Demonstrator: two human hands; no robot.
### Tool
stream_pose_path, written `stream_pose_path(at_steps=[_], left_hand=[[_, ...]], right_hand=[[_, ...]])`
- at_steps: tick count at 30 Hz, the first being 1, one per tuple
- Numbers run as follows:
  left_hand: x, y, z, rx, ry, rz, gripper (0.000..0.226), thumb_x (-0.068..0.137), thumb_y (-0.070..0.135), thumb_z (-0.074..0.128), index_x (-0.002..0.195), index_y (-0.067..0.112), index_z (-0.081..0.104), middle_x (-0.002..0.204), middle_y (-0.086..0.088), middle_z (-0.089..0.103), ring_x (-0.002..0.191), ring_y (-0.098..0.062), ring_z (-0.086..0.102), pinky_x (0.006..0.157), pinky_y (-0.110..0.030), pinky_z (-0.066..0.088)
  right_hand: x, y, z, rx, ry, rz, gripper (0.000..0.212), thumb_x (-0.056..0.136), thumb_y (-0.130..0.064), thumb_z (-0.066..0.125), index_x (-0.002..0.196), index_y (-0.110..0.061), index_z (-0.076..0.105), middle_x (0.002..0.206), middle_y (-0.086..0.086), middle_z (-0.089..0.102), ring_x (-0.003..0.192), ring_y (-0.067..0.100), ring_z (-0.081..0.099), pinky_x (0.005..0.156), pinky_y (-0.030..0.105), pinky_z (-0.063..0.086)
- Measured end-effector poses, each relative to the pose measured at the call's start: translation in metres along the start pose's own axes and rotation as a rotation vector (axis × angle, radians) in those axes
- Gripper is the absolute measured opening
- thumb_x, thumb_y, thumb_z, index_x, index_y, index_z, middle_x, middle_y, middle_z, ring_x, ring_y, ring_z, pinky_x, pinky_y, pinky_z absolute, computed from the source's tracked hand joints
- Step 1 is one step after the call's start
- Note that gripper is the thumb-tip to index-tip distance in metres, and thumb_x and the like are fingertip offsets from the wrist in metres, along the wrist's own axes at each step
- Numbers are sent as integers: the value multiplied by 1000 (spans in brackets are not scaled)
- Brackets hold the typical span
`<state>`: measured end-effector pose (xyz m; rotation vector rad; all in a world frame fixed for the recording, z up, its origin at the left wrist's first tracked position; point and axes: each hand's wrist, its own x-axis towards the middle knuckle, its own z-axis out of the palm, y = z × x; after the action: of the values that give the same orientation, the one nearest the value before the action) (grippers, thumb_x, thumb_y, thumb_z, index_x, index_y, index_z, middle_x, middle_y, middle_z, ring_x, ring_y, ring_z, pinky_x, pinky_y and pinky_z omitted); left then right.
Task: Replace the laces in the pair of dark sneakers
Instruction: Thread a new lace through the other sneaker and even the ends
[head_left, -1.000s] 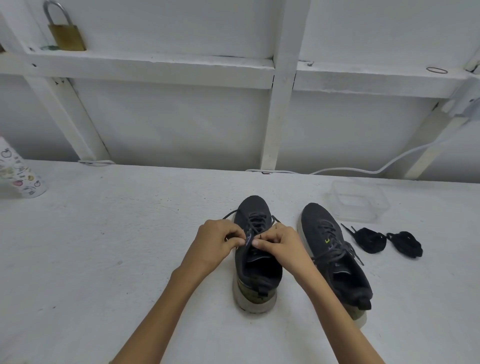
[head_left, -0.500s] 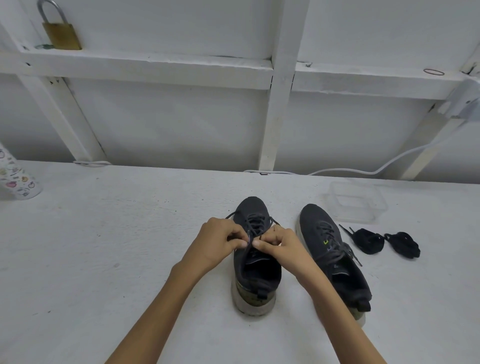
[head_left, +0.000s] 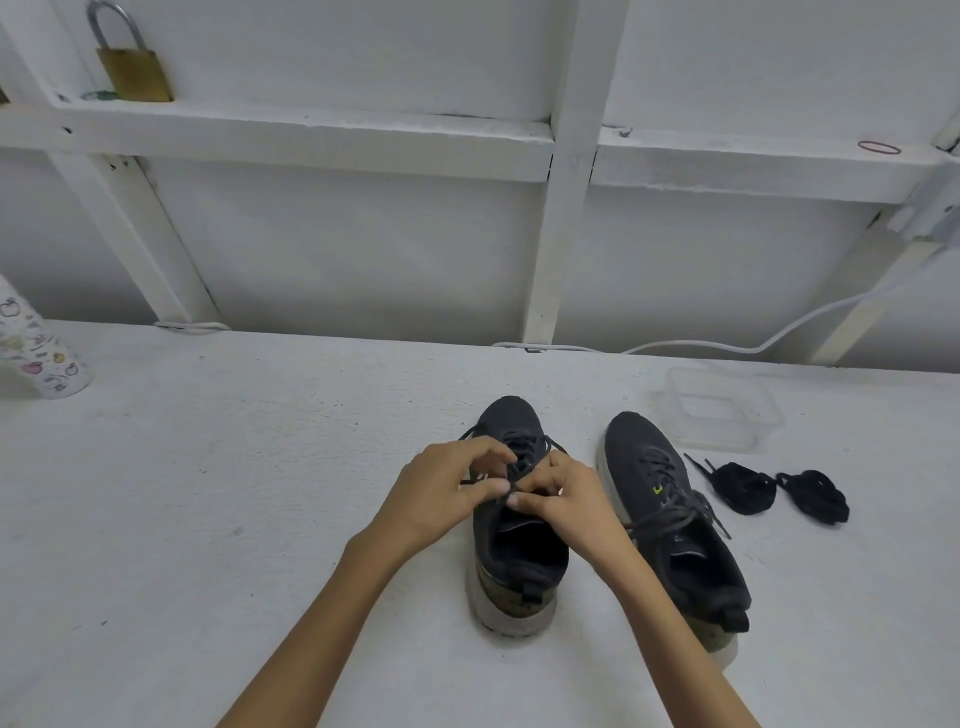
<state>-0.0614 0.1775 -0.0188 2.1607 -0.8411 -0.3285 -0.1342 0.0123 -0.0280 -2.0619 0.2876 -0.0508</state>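
Two dark sneakers stand side by side on the white table, toes pointing away from me. Over the left sneaker (head_left: 511, 551) both hands meet at the upper eyelets. My left hand (head_left: 447, 488) pinches the dark lace (head_left: 519, 457) between thumb and fingers. My right hand (head_left: 563, 499) pinches the same lace from the other side. The right sneaker (head_left: 670, 514) stays laced, its lace ends lying loose. Two bundled black laces (head_left: 779, 491) lie on the table to the right of it.
A clear plastic container (head_left: 719, 410) sits behind the right sneaker. A patterned cup (head_left: 36, 353) stands at the far left. A white cable (head_left: 727, 345) runs along the back edge. A brass padlock (head_left: 132, 67) rests on the wall ledge.
Both hands stay at the left sneaker's lace, with the fingers shifting slightly. The sneakers and spare laces have not moved.
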Motion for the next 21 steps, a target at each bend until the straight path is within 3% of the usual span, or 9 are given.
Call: stream_pose_path(at_steps=[3, 6, 8, 12, 16, 19, 21], left_hand=[[-4, -2, 8, 117, -38, 34, 33, 80, 57, 63, 111, 45, 61, 116, 28, 56, 109, 6, 50, 89, -25, 45], [-7, -1, 13, 156, 50, 50, 28, 81, 45, 65, 108, 45, 62, 115, 29, 57, 109, 7, 49, 85, -19, 43], [-8, -2, 16, 150, 104, 44, 25, 80, 39, 66, 105, 44, 63, 113, 29, 58, 105, 7, 50, 81, -14, 40], [-10, -6, 22, 147, 186, 48, 22, 78, 46, 58, 99, 41, 63, 106, 27, 60, 97, 2, 52, 80, -18, 42], [-6, -1, 29, 71, 310, 111, 26, 85, 55, 53, 88, 33, 69, 96, 23, 64, 95, 0, 56, 81, -18, 42], [-6, -1, 39, -98, 379, 66, 25, 89, 48, 53, 87, 29, 69, 88, 18, 66, 88, -8, 61, 73, -26, 49], [-8, -3, 47, -145, 399, 47, 26, 90, 47, 53, 90, 26, 68, 87, 16, 66, 85, -10, 61, 72, -29, 51]], right_hand=[[0, 2, 3, 37, 50, 22, 24, 77, -8, 77, 63, -26, 71, 74, -10, 48, 66, -1, 48, 65, 16, 36], [-2, 3, 2, 111, 107, 19, 38, 75, -5, 77, 54, -35, 70, 71, -15, 49, 64, 1, 48, 67, 25, 38], [-4, 1, -4, 223, 185, 14, 35, 74, 0, 76, 54, -28, 72, 72, -11, 50, 66, 4, 50, 67, 23, 39], [-6, -3, -20, 511, 268, 23, 11, 79, 5, 72, 68, 8, 69, 79, 3, 57, 59, 1, 53, 54, 15, 40], [-9, 0, -21, 471, 164, -8, 8, 82, -1, 72, 84, -5, 78, 81, 1, 70, 59, 4, 54, 54, 18, 41], [-9, 5, -20, 457, 156, -15, 15, 82, -6, 74, 93, -14, 79, 84, 3, 74, 80, 3, 64, 71, 16, 49], [-7, 6, -19, 466, 141, -7, 19, 81, -9, 76, 96, -19, 79, 87, 3, 75, 95, 17, 69, 88, 28, 54]])
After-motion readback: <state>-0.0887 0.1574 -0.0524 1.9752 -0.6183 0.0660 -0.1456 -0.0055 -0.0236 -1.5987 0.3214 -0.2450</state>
